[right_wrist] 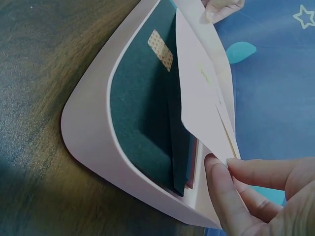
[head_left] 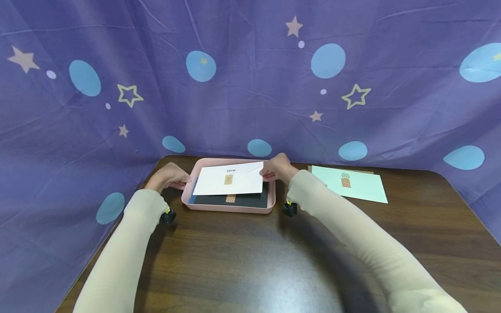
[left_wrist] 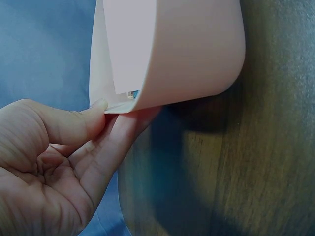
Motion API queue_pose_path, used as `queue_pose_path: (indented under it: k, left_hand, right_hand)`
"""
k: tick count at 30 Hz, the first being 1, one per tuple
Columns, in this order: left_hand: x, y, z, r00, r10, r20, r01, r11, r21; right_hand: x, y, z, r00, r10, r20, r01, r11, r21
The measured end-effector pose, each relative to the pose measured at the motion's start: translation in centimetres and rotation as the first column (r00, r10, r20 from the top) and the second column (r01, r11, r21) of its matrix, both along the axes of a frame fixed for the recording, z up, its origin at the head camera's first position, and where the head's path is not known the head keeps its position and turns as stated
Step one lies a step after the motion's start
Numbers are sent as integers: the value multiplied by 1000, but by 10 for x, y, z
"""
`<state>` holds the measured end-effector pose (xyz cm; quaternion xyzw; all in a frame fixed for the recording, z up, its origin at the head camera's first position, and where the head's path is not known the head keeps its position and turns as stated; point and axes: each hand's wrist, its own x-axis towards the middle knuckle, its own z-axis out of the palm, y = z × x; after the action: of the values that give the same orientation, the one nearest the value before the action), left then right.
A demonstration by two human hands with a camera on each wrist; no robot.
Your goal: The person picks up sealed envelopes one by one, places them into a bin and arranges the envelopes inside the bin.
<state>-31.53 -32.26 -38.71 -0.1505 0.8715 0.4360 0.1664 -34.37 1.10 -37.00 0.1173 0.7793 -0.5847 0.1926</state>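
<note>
A shallow pink tray (head_left: 227,208) stands near the back edge of the table. My left hand (head_left: 174,176) pinches its left rim between thumb and fingers, as the left wrist view shows. With thumb and fingers my right hand (head_left: 277,167) pinches the right end of a white envelope (head_left: 211,184), which carries a small tan label. The envelope is tilted over the tray, its right end raised. Beneath it in the tray lies a dark green envelope (right_wrist: 142,98) with a patterned patch, and edges of blue and reddish paper show under that one.
To the right of the tray lies a pale mint envelope (head_left: 328,178) with a patterned seal, over a brown one (head_left: 362,171) that is mostly hidden. A purple curtain (head_left: 242,87) with stars hangs close behind the brown wooden table (head_left: 235,252).
</note>
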Motion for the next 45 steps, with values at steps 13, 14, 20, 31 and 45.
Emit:
queue_pose_path:
  k: [13, 14, 20, 31, 45]
  left_hand:
    - [0, 2, 1, 1000, 8, 1, -8, 1000, -8]
    - [0, 2, 1, 1000, 10, 2, -10, 1000, -9]
    - [1, 2, 2, 1000, 15, 7, -15, 1000, -23]
    - [1, 1, 1, 1000, 6, 7, -5, 1000, -22]
    - [1, 0, 3, 1000, 13, 15, -13, 1000, -17]
  right_hand:
    - [1, -6, -5, 999, -19, -47, 22, 999, 49]
    - [1, -7, -6, 999, -20, -49, 22, 999, 49]
    - [-1, -9, -10, 998, -13, -56, 16, 998, 53]
    - [1, -10, -15, 994, 7, -108, 5, 993, 116]
    - [-2, -14, -24, 981, 88, -171, -32, 952, 304]
